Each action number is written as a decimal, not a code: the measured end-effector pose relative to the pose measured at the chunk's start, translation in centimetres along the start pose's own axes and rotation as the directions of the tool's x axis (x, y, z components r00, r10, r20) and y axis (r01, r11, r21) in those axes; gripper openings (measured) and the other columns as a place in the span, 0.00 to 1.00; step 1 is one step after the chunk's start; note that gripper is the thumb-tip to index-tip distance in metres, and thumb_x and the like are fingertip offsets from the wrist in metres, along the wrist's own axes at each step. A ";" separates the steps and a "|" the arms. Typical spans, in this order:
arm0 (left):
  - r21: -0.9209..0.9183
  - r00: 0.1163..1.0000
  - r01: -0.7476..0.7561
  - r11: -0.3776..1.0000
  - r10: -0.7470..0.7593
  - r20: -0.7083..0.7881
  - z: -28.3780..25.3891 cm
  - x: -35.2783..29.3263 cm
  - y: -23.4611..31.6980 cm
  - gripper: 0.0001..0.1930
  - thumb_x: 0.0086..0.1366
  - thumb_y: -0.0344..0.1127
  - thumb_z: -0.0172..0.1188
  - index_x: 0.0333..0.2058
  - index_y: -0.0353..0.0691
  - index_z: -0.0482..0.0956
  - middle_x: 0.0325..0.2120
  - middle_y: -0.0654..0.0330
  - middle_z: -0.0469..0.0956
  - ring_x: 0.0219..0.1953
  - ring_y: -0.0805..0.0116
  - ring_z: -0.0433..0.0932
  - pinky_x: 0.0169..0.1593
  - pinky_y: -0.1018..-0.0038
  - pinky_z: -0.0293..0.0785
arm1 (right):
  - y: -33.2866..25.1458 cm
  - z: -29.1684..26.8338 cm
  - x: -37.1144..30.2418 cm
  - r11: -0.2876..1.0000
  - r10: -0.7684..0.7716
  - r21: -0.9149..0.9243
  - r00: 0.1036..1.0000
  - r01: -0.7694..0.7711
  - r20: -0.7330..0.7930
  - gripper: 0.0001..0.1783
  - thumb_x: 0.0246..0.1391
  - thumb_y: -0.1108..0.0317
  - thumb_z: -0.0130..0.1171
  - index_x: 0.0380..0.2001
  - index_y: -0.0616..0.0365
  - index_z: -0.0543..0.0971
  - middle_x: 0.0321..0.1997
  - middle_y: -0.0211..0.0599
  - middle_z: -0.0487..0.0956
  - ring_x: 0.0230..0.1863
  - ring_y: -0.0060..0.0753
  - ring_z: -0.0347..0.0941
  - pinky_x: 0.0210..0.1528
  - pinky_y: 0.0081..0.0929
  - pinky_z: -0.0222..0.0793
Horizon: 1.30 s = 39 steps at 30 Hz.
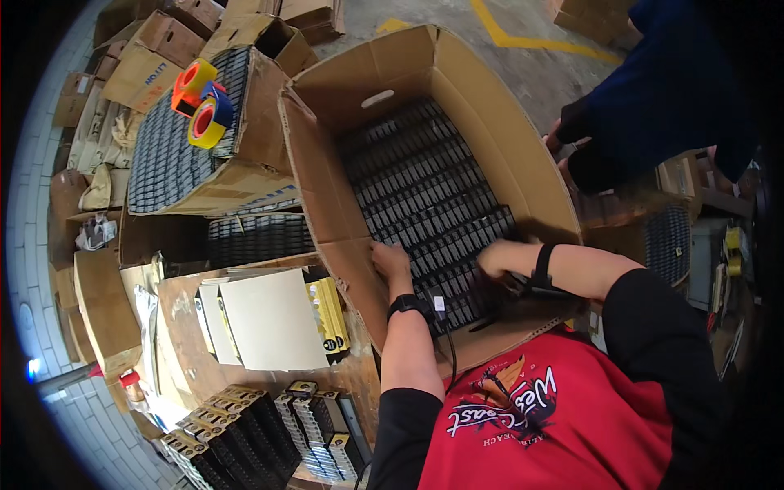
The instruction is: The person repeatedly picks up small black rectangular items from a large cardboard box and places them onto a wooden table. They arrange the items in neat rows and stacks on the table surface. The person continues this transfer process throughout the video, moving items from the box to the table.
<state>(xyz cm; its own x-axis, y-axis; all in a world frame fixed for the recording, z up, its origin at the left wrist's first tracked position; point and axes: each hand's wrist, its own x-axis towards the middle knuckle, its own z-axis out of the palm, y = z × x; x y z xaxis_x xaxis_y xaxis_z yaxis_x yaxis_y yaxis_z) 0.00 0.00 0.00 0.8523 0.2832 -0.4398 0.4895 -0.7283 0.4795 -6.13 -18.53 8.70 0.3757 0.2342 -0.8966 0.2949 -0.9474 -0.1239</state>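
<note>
Both my hands are inside a large open cardboard box. Stacked rows of small black packs with grey faces fill much of it. My left hand is at the box's left wall, against the left end of the nearer rows; its fingertips are hidden. My right hand is at the right end of those rows with its fingers curled downward, and what lies in them is hidden. A dark band is around each wrist. A black cable with a white tag hangs by the left wrist.
On the left, a filled carton carries tape dispensers. A wooden table holds pale card sheets, yellow cards and stacked black packs. Another person's dark sleeve is at the upper right.
</note>
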 end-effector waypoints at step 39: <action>-0.717 0.746 -0.666 0.206 0.212 -0.631 -28.4 -14.3 4.5 0.26 0.55 0.26 0.59 0.52 0.30 0.61 0.46 0.49 0.67 0.49 0.61 0.68 0.53 0.69 0.64 | -14.3 -18.1 -14.0 0.727 0.372 0.046 -0.336 0.685 -0.865 0.16 0.48 0.64 0.56 0.37 0.62 0.70 0.35 0.53 0.69 0.39 0.56 0.67 0.42 0.41 0.65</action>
<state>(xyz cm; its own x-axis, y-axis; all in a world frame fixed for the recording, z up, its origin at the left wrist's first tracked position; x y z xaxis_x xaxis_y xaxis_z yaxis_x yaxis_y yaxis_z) -4.74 10.39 29.96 0.8560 0.4507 0.2532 -0.3344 0.1092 0.9361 0.26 -4.29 30.70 0.7434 -0.2430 0.6231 0.4311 -0.5381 -0.7243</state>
